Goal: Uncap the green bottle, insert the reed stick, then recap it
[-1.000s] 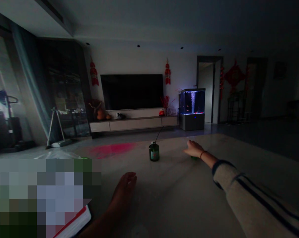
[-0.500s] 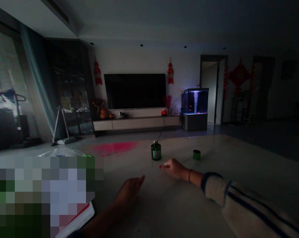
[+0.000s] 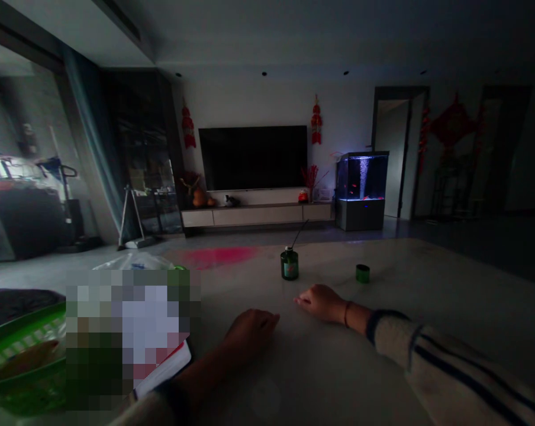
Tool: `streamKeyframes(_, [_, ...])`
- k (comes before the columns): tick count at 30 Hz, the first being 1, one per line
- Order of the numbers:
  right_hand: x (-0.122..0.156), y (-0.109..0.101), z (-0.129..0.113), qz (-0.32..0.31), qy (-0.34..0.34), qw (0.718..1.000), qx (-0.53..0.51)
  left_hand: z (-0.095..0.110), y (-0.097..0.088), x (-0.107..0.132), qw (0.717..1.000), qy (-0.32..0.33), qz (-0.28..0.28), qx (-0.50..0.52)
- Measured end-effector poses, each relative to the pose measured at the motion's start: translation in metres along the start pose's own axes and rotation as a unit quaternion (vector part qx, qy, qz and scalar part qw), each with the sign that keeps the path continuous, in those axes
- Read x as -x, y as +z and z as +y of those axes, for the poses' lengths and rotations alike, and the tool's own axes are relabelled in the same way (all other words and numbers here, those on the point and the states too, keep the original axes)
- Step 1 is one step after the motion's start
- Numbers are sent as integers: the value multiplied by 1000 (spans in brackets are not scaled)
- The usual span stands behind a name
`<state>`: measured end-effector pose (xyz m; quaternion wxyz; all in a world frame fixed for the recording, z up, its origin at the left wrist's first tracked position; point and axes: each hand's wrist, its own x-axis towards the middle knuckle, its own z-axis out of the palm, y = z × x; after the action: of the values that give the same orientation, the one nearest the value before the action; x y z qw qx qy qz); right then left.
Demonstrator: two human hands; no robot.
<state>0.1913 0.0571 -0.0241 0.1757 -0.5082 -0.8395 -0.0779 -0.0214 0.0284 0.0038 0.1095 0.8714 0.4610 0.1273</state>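
Right hand [image 3: 323, 303]: open, palm down, low over or on the worktop [image 3: 409, 272], grip empty; drawn back toward the body since a second ago; thin red bracelet [image 3: 346, 314] at the wrist.
Left hand [image 3: 250, 331]: open, fingers loosely curved, grip empty; also nearer the body.
Nearest item: green glass diffuser bottle [image 3: 289, 266], upright, one dark reed [image 3: 300, 234], ahead of the gap between the hands, untouched.
Second item: small green cup [image 3: 362, 273], upright, farther right; now uncovered by the right hand. Cup or lid: cannot tell.
Left edge: green plastic basket [image 3: 23, 349], cut off by the frame.
Hidden: pixelated block [image 3: 129, 331] masks the items beside the left forearm; only a red-edged white book [image 3: 163, 367] shows.
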Motion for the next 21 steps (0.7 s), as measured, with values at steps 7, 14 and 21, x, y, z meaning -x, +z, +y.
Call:
streamKeyframes(7, [-1, -18, 4, 85, -126, 979, 135, 26, -25, -29, 944, 126, 119, -281])
streamKeyframes(14, [-6, -35, 16, 21, -14, 965, 260, 9, -9, -36, 922, 98, 77, -367])
streamKeyframes(21, [-7, -23, 22, -73, 96, 965, 235, -4, 3, -39, 939, -42, 92, -329])
